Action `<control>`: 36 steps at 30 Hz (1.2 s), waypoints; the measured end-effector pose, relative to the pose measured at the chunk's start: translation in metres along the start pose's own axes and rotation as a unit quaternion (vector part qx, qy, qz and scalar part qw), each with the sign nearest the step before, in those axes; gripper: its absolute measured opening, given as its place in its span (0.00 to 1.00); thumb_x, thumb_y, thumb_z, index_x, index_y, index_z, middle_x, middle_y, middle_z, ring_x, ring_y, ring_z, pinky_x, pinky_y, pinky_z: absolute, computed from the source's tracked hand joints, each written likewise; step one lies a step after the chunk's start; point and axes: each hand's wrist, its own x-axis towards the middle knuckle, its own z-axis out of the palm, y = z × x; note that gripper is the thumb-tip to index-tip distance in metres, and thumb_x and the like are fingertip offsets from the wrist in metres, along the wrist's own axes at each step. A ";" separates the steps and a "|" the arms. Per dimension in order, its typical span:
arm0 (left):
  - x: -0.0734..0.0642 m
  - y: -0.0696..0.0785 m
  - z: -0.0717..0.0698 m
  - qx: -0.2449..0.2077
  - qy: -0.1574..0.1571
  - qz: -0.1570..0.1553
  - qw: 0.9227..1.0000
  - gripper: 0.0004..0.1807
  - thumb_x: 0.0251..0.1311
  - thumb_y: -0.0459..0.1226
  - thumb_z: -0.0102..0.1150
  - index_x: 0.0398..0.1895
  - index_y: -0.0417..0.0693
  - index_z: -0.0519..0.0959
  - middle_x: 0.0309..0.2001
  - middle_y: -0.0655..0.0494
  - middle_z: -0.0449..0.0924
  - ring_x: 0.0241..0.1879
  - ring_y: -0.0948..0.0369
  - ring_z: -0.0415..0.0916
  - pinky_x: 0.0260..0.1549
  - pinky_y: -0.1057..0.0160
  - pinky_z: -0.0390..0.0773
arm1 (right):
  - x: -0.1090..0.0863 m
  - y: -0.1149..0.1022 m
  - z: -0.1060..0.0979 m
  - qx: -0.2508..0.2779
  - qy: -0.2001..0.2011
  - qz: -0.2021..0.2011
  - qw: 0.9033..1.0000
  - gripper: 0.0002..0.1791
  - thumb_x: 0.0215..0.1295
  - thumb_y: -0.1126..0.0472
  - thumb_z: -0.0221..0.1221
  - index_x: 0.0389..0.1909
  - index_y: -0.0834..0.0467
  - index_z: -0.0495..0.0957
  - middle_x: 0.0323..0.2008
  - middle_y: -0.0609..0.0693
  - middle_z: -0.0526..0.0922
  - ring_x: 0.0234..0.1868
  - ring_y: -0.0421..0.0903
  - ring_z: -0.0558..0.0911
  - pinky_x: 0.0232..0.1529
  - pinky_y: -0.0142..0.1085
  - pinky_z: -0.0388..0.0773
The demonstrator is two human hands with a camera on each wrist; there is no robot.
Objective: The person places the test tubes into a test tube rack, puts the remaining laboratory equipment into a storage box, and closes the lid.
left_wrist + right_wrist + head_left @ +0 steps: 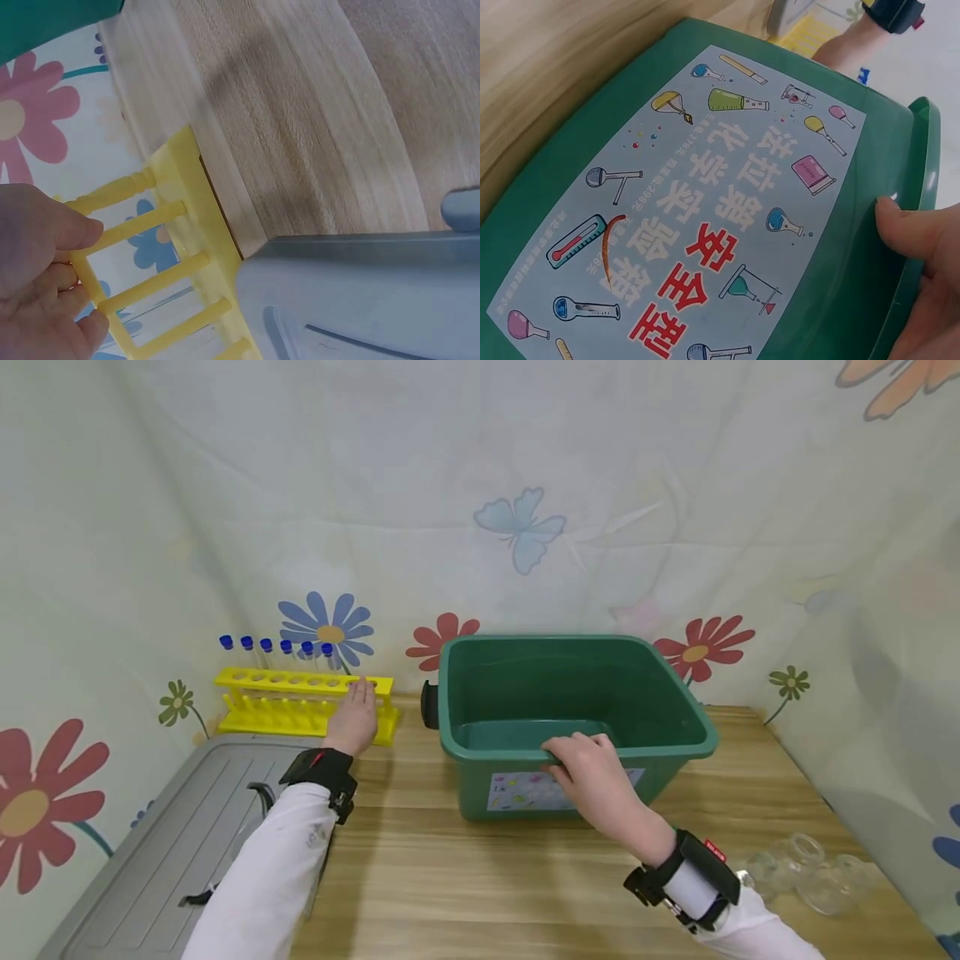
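A yellow test tube rack [258, 678] stands at the back left, holding a row of clear test tubes with blue caps [286, 647]. My left hand [354, 720] grips the right end of its top bar; thumb and fingers [82, 229] bend around the bar's edge in the left wrist view. Right of the rack is a deep green plastic bin [480, 785] with a printed label [697, 202] on its front. My right hand [600, 781] holds the bin's front rim, thumb outside against the wall and fingers over the edge. Inside the bin, the visible floor is bare.
A grey lid [180, 810] with black-ended handles lies at the left, close in front of the rack. Clear glass jars [828, 885] sit near the right table edge by my right wrist. A flower-printed cloth [405, 460] hangs behind the wooden table [450, 893].
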 end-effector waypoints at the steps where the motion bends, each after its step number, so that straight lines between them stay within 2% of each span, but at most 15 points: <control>1: 0.000 -0.001 0.000 0.003 -0.002 -0.002 1.000 0.22 0.66 0.27 0.34 0.60 0.20 0.52 0.62 0.27 0.49 0.62 0.40 0.48 0.59 0.50 0.50 | 0.000 -0.002 0.001 -0.001 0.002 -0.004 1.000 0.11 0.50 0.67 0.65 0.36 0.59 0.78 0.30 0.47 0.79 0.30 0.45 0.72 0.34 0.40 0.63; 11: 0.002 0.000 -0.003 -0.008 -0.014 -0.022 1.000 0.23 0.67 0.28 0.33 0.62 0.21 0.50 0.63 0.29 0.46 0.63 0.41 0.45 0.58 0.48 0.51 | 0.005 -0.018 0.007 -0.010 0.015 -0.036 0.999 0.12 0.48 0.68 0.66 0.36 0.60 0.78 0.31 0.49 0.79 0.32 0.47 0.75 0.33 0.39 0.70; 15: 0.002 0.001 -0.005 -0.014 -0.018 -0.020 1.000 0.23 0.66 0.27 0.34 0.62 0.21 0.50 0.63 0.28 0.46 0.63 0.40 0.46 0.58 0.48 0.52 | 0.007 -0.026 0.010 -0.007 0.019 -0.048 0.999 0.11 0.48 0.68 0.66 0.35 0.60 0.78 0.30 0.49 0.78 0.31 0.46 0.76 0.32 0.38 0.72; 20: -0.001 -0.006 -0.006 -0.015 -0.023 0.013 1.000 0.25 0.63 0.25 0.39 0.61 0.19 0.50 0.62 0.26 0.46 0.62 0.39 0.46 0.58 0.48 0.51 | 0.011 -0.036 0.016 -0.017 0.021 -0.066 0.997 0.10 0.49 0.67 0.65 0.35 0.59 0.78 0.29 0.48 0.79 0.30 0.45 0.77 0.30 0.36 0.74; 24: -0.009 -0.012 -0.011 -0.028 -0.006 0.040 0.999 0.26 0.61 0.23 0.40 0.61 0.19 0.49 0.63 0.26 0.45 0.62 0.39 0.45 0.59 0.49 0.49 | 0.013 -0.041 0.019 -0.025 0.026 -0.077 0.996 0.10 0.49 0.68 0.65 0.34 0.59 0.77 0.29 0.48 0.79 0.29 0.44 0.77 0.28 0.35 0.75; 29: -0.012 -0.008 -0.021 -0.095 0.043 0.058 0.993 0.27 0.62 0.23 0.39 0.63 0.21 0.47 0.64 0.28 0.43 0.63 0.41 0.44 0.59 0.49 0.47 | 0.014 -0.041 0.019 -0.031 0.039 -0.081 0.996 0.09 0.48 0.68 0.66 0.32 0.59 0.78 0.27 0.48 0.79 0.28 0.44 0.77 0.26 0.34 0.74; 32: -0.010 -0.001 -0.030 -0.150 0.068 0.055 0.985 0.24 0.64 0.26 0.40 0.61 0.22 0.52 0.61 0.28 0.52 0.60 0.40 0.52 0.57 0.47 0.54 | 0.015 -0.041 0.019 -0.033 0.042 -0.077 0.996 0.09 0.48 0.67 0.66 0.31 0.59 0.78 0.26 0.48 0.79 0.28 0.44 0.77 0.26 0.34 0.74; 34: -0.009 0.007 -0.037 -0.191 0.075 0.036 0.978 0.19 0.66 0.29 0.39 0.57 0.24 0.60 0.54 0.29 0.63 0.53 0.41 0.63 0.51 0.48 0.64 | 0.014 -0.041 0.019 -0.032 0.043 -0.075 0.996 0.09 0.48 0.67 0.66 0.31 0.59 0.78 0.26 0.48 0.79 0.28 0.44 0.77 0.25 0.34 0.74; 36: -0.010 0.016 -0.045 -0.235 0.078 0.007 0.969 0.16 0.69 0.34 0.36 0.48 0.29 0.68 0.39 0.34 0.71 0.41 0.43 0.70 0.41 0.51 0.71 | 0.014 -0.041 0.020 -0.030 0.045 -0.076 0.996 0.10 0.47 0.67 0.67 0.31 0.59 0.78 0.27 0.48 0.79 0.28 0.44 0.77 0.25 0.34 0.75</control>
